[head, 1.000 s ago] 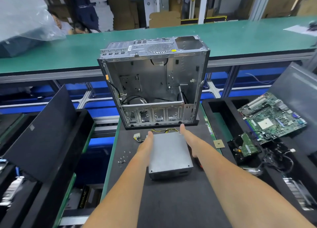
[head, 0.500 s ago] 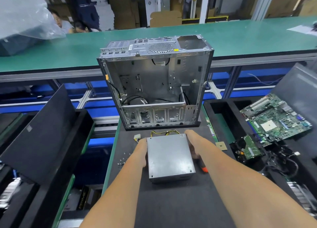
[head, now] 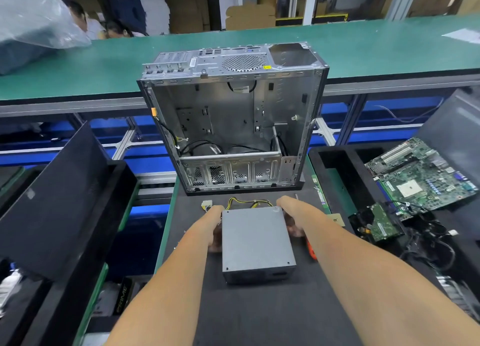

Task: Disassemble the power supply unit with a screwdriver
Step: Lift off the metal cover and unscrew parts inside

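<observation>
We have the power supply unit (head: pixel 255 239) lying flat on the black mat (head: pixel 259 314), just in front of the gutted computer case (head: pixel 231 122), which stands upright with its open side toward us. Our left hand (head: pixel 214 226) grips the unit's left side and our right hand (head: pixel 292 217) grips its right side, fingers curled down over the edges; the fingertips themselves are hidden below.

Behind the unit, between it and the case, its yellow and black cable bundle (head: pixel 249 203) trails out, ending in a white connector (head: pixel 206 204) off the unit's far left corner.

Just right of the unit, partly under our right forearm, an orange tool handle (head: pixel 311 252) shows; we take it for the screwdriver but cannot see the shaft.

Progress, as we judge it: the unit is already out of the case, whose top corner bay sits vacant. The unit's own cover looks intact, with small screws visible near its front corners. So the opening proper is not yet begun: picking up the driver, backing out the lid screws and lifting the cover all remain.

Well right of the unit, a green motherboard (head: pixel 420 179) and a smaller board (head: pixel 381 222) sit in a black tray (head: pixel 337 153).
</observation>
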{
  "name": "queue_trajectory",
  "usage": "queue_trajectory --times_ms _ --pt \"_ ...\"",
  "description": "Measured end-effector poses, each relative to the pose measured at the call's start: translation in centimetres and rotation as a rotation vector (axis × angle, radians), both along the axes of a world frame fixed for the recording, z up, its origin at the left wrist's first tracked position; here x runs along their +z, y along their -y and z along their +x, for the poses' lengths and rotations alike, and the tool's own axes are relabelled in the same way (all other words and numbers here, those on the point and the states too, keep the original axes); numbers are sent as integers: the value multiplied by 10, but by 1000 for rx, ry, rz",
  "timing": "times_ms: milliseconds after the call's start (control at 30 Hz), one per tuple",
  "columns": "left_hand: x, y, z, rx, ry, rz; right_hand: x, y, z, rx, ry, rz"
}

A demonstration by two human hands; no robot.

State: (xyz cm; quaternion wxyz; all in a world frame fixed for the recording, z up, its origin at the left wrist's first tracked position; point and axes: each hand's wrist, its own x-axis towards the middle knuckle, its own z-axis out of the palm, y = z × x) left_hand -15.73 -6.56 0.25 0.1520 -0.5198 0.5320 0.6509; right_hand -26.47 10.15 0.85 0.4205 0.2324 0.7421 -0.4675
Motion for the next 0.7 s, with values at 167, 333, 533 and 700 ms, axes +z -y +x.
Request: queue_trajectory --times_ms 167,333,533,700 --pt "9 8 -4 -90 7 46 8 -1 -5 142 23 17" --pt "15 10 -8 -189 21 39 19 12 -6 341 -12 160" --pt "10 10 -13 -165 46 31 24 15 -5 391 -56 197" --pt "12 9 -10 -138 51 43 21 15 -4 332 -81 173"
